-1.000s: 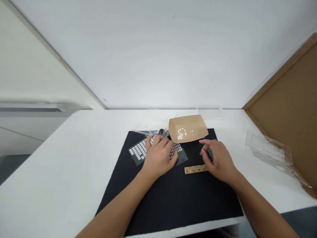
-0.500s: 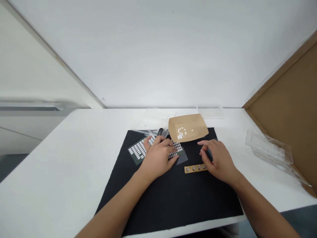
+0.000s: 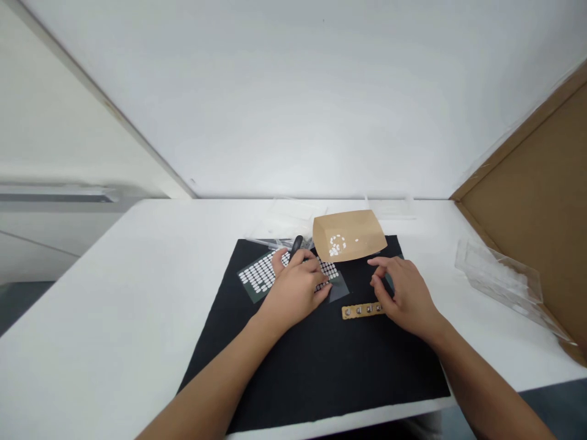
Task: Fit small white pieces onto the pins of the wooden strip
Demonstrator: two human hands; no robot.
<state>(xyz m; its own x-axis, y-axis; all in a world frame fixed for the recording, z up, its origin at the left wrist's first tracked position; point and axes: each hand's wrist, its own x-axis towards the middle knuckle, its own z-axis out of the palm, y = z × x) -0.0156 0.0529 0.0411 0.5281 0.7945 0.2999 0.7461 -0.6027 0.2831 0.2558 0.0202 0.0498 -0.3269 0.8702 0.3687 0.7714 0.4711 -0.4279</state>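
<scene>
My left hand (image 3: pixel 296 290) rests over a sheet of white oval stickers (image 3: pixel 259 273), its fingers spread and slightly bent. It covers the middle of the sheet. A black handle (image 3: pixel 296 244) sticks up behind its fingers; I cannot tell whether they touch it. My right hand (image 3: pixel 403 296) hovers at the right of the black mat (image 3: pixel 330 373), thumb and a finger brought together in a pinch. Anything between those tips is too small to make out. Beside and partly under that hand lies a tan strip (image 3: pixel 362 311) carrying shiny round metal pieces.
A brown paper tray (image 3: pixel 362 229) with loose white ovals stands behind my hands. Clear plastic packaging (image 3: pixel 287 217) lies at the back left. A transparent plastic box (image 3: pixel 499 278) sits at the right, near a cardboard panel (image 3: pixel 532 189).
Both hands keep almost the same place and pose. The whole view has shifted very slightly; the sheet, strip and tray stay put.
</scene>
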